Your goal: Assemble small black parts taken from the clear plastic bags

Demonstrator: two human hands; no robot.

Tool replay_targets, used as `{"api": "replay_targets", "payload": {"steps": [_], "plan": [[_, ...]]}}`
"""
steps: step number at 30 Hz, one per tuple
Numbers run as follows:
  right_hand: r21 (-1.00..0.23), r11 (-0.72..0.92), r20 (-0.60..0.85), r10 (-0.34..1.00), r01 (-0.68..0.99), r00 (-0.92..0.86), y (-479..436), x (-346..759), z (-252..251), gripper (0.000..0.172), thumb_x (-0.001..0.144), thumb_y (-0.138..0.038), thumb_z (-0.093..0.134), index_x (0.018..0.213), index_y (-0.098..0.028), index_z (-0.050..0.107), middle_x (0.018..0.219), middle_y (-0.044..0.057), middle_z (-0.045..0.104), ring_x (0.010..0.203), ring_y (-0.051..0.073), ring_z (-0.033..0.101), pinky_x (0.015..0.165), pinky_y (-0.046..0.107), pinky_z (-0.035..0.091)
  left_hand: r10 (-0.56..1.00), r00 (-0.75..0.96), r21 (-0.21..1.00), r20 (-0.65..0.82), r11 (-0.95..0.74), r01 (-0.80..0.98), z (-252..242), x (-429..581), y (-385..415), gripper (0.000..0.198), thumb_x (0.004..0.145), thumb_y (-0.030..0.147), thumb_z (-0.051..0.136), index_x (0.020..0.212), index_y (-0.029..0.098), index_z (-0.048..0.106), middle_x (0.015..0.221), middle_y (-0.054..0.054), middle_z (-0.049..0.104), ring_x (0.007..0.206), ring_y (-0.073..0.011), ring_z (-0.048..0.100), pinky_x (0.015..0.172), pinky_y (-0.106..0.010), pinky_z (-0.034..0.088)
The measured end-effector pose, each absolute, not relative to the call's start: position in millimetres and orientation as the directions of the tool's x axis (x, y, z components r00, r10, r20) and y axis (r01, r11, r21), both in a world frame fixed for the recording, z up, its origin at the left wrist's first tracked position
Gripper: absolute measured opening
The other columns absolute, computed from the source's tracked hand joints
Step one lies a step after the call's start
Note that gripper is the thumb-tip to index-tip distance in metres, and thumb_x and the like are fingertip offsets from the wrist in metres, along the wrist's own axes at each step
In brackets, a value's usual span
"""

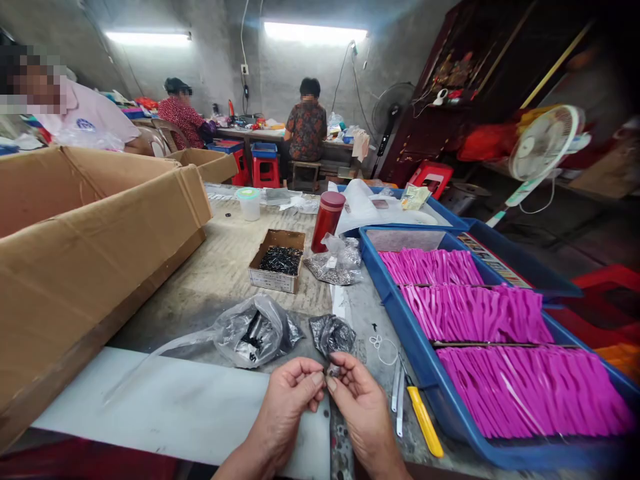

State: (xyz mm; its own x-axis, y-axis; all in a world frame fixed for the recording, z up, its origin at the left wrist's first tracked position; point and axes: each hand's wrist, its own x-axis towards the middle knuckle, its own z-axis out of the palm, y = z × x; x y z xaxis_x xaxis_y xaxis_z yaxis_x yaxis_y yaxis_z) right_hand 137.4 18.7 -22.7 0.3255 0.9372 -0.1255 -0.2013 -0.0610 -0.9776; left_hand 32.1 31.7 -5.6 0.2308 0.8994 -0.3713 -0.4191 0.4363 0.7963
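My left hand (290, 403) and my right hand (364, 403) meet at the table's front edge, above a dark metal bar (341, 440). The fingers of both are pinched together, tips almost touching. Whatever is between them is too small to make out. Just beyond the fingertips lies a crumpled bag of dark small parts (333, 333). Left of it an open clear plastic bag (255, 330) holds small black pieces. Close to my right hand are a yellow-handled tool (424, 420), thin metal strips (399, 400) and a loop of white string (387, 351).
A blue tray (407, 340) with rows of magenta plastic pieces (530, 387) stands right. Farther back are a small box (273, 279) of black pins, a red tumbler (327, 220) and a bag of small metal parts (337, 267). A large cardboard box (100, 247) borders the left. Several people sit beyond.
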Motion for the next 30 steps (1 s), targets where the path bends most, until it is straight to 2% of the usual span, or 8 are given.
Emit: {"api": "replay_targets", "payload": {"steps": [8,17,22,26,30], "plan": [[-0.946,-0.122,-0.21,0.936,-0.299,0.281,21,136,-18,0.029,0.051,-0.014,0.066,0.079,-0.018,0.061,0.067,0.0,0.064,0.063,0.014,0.058,0.06,0.025,0.047,0.914,0.193,0.84,-0.357,0.405,-0.361,-6,31,33,0.015,0.061,0.024,0.065,0.065,0.012,0.057,0.047,0.004,0.051,0.044,-0.007,0.041,0.045,-0.018,0.031],[-0.953,-0.136,-0.194,0.959,-0.269,0.204,21,136,-14,0.012,0.054,-0.021,0.066,0.063,-0.017,0.059,0.054,-0.002,0.059,0.05,0.013,0.054,0.048,0.023,0.045,0.917,0.179,0.855,-0.357,0.398,-0.333,-1,31,33,0.018,0.058,0.027,0.066,0.063,0.013,0.057,0.046,0.004,0.051,0.043,-0.0071,0.041,0.044,-0.018,0.031],[-0.962,-0.103,-0.159,0.964,-0.252,0.213,20,138,-14,0.008,0.058,-0.019,0.062,0.062,-0.017,0.056,0.053,-0.004,0.055,0.05,0.011,0.051,0.048,0.021,0.043,0.91,0.19,0.831,-0.369,0.415,-0.371,-2,31,32,0.019,0.059,0.027,0.066,0.064,0.012,0.057,0.047,0.003,0.052,0.044,-0.0071,0.041,0.045,-0.018,0.031],[-0.974,-0.076,-0.127,0.964,-0.214,0.235,20,142,-13,0.006,0.061,-0.02,0.061,0.063,-0.017,0.056,0.055,-0.003,0.056,0.053,0.012,0.051,0.05,0.021,0.042,0.893,0.218,0.787,-0.394,0.45,-0.422,-4,31,31,0.019,0.059,0.027,0.067,0.065,0.012,0.058,0.058,0.0,0.057,0.048,-0.0075,0.044,0.046,-0.018,0.031],[-0.978,-0.088,-0.13,0.966,-0.19,0.223,19,145,-12,0.006,0.061,-0.021,0.062,0.062,-0.017,0.057,0.053,-0.003,0.057,0.05,0.011,0.052,0.048,0.02,0.042,0.892,0.233,0.775,-0.388,0.452,-0.441,-5,31,31,0.018,0.061,0.028,0.066,0.066,0.012,0.058,0.057,0.0,0.056,0.048,-0.0076,0.043,0.047,-0.018,0.031]]}}
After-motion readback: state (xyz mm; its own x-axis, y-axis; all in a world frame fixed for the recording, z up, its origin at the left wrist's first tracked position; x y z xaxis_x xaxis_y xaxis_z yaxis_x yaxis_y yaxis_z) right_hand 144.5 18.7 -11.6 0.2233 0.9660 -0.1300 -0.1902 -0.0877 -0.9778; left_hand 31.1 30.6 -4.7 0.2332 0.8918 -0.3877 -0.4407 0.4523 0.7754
